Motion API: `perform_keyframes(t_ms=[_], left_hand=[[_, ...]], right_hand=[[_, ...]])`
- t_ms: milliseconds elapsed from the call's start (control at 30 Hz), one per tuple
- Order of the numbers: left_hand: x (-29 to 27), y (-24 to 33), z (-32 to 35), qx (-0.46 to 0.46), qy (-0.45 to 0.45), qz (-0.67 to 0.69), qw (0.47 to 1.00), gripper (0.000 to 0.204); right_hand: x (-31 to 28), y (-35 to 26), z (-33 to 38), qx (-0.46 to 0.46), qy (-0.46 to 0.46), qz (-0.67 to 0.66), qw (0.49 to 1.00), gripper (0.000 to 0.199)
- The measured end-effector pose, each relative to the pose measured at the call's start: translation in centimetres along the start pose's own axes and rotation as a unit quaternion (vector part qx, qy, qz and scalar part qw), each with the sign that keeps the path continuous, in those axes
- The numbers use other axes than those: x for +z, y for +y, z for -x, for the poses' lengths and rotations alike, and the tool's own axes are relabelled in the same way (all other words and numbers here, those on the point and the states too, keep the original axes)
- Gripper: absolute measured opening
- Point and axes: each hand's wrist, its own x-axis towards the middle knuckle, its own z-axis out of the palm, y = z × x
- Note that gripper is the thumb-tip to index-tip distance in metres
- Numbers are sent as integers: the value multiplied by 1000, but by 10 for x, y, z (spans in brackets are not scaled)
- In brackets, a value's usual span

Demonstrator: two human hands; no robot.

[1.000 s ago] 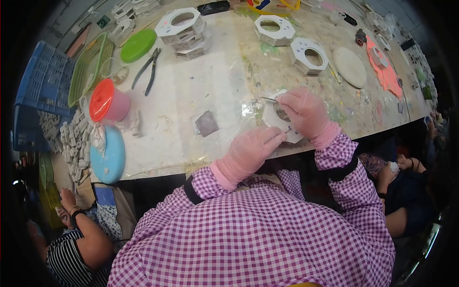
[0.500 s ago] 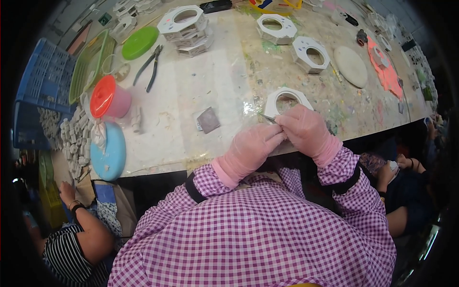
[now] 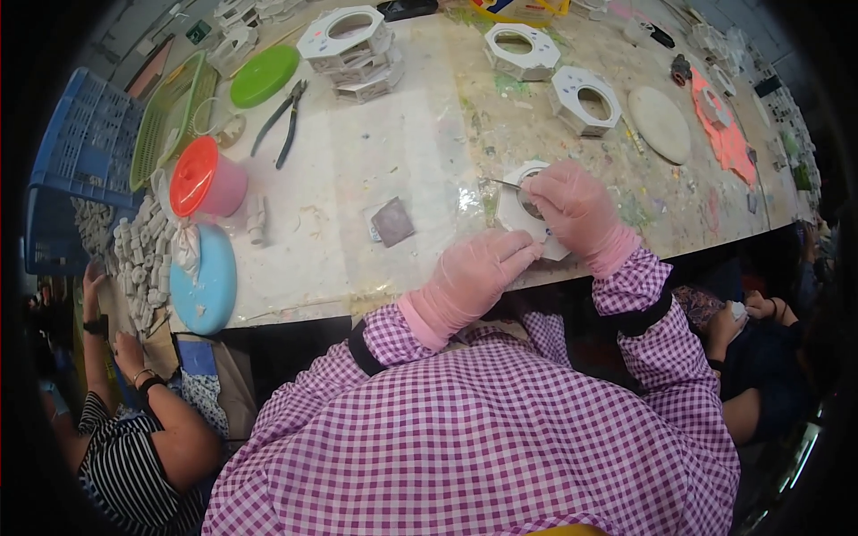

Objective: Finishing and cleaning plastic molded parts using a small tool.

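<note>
In front of me lies a white octagonal ring-shaped piece point(image 3: 510, 212) with a round opening, partly covered by my gloved hands. My right hand point(image 3: 576, 213) is closed over its far right part, gripping a thin metal tool point(image 3: 505, 185) whose end points left past the fingers. At the near edge of the piece is my left hand point(image 3: 469, 279), its thumb and fingers pinched together. Whatever those fingertips hold, if anything, is too small to make out. Both hands wear thin pinkish gloves.
Two similar white octagonal pieces point(image 3: 585, 100) point(image 3: 522, 51) and a stack of them point(image 3: 350, 45) stand farther back. Leftward are pliers point(image 3: 286, 125), a red-lidded pink tub point(image 3: 207, 177), a blue disc point(image 3: 204, 279) and a grey square point(image 3: 393, 222). People sit at both sides.
My right hand has lifted away from my left fingertips, up over the octagonal piece, carrying the metal tool. The octagonal piece appears turned slightly. My left hand has hardly moved.
</note>
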Motion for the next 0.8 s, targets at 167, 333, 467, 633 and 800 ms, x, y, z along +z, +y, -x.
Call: perform_keyframes(t_ms=[167, 333, 467, 633, 800], left_hand=[[0, 1, 0, 1, 8, -9, 1000, 37], [-1, 1, 0, -10, -4, 3, 1000, 36], [0, 0, 0, -3, 9, -4, 1000, 36], [0, 0, 1, -6, -6, -13, 1000, 36], [1, -1, 2, 0, 0, -14, 1000, 37]], right_hand=[[0, 2, 0, -83, -28, -43, 995, 18], [-3, 0, -8, 14, 10, 18, 1000, 16], [-6, -4, -11, -151, -35, -37, 987, 20], [-4, 2, -14, -71, 2, -28, 997, 19], [-4, 1, -6, -83, -55, 2, 995, 18]])
